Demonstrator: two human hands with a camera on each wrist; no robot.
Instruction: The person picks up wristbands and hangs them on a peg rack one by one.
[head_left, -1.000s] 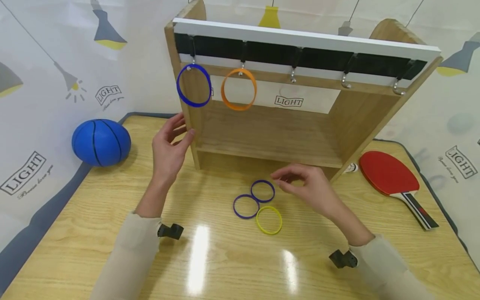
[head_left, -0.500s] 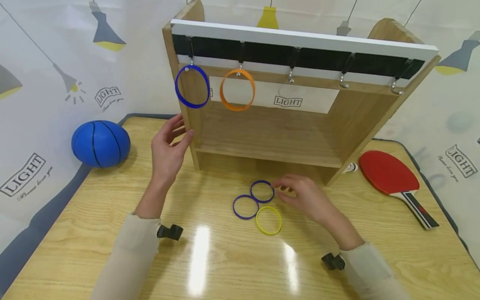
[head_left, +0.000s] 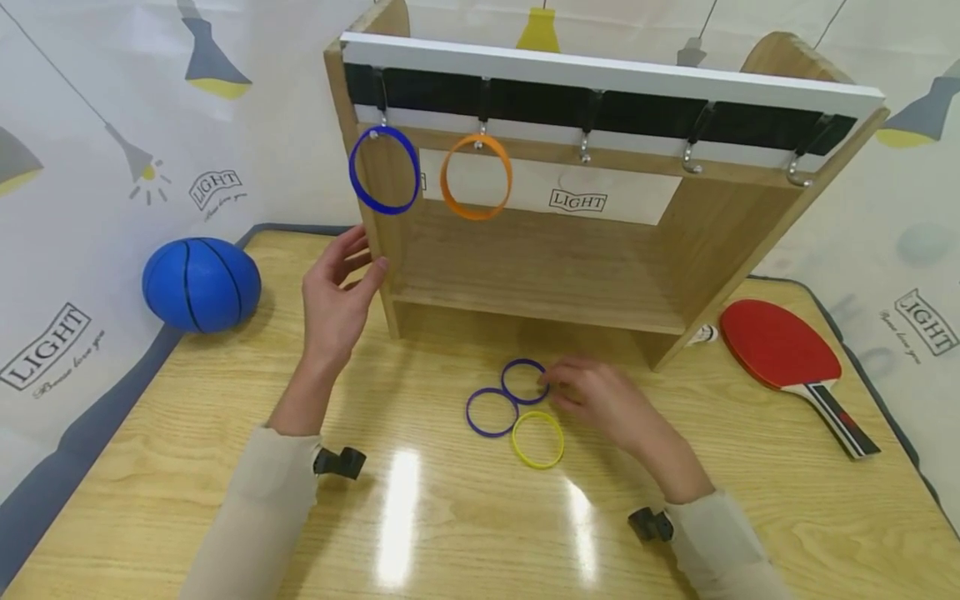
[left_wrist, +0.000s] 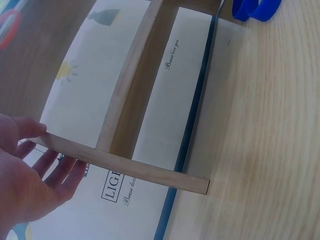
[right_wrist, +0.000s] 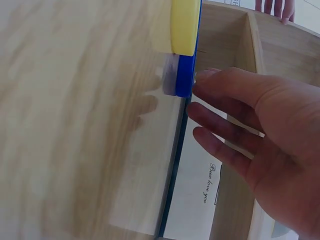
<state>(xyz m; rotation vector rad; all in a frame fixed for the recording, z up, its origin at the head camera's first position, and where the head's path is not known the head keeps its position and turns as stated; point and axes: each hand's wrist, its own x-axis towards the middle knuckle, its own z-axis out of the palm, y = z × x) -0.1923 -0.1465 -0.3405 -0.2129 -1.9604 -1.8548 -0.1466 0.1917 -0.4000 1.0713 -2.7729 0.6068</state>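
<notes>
At the left, my left hand (head_left: 333,304) grips the side panel of a wooden shelf (head_left: 525,258), thumb in front and fingers behind; the left wrist view shows this hold on the panel (left_wrist: 130,167). My right hand (head_left: 611,404) is at the right edge of a dark blue ring (head_left: 503,385) lying on the table. In the right wrist view its fingers are spread beside the blue ring (right_wrist: 185,75), without visibly closing on it. Another dark blue ring (head_left: 468,414) and a yellow ring (head_left: 561,437) lie beside it.
Metal hooks line the shelf's black strip (head_left: 536,102). A blue ring (head_left: 352,175) and an orange ring (head_left: 444,179) hang from the two leftmost. A blue ball (head_left: 201,285) sits left; a red table tennis bat (head_left: 780,343) and partly hidden shuttlecock (head_left: 705,334) lie right.
My right hand has moved left and down to the edge of the far dark blue ring. My left hand stays on the shelf panel, and the rings have not moved.
</notes>
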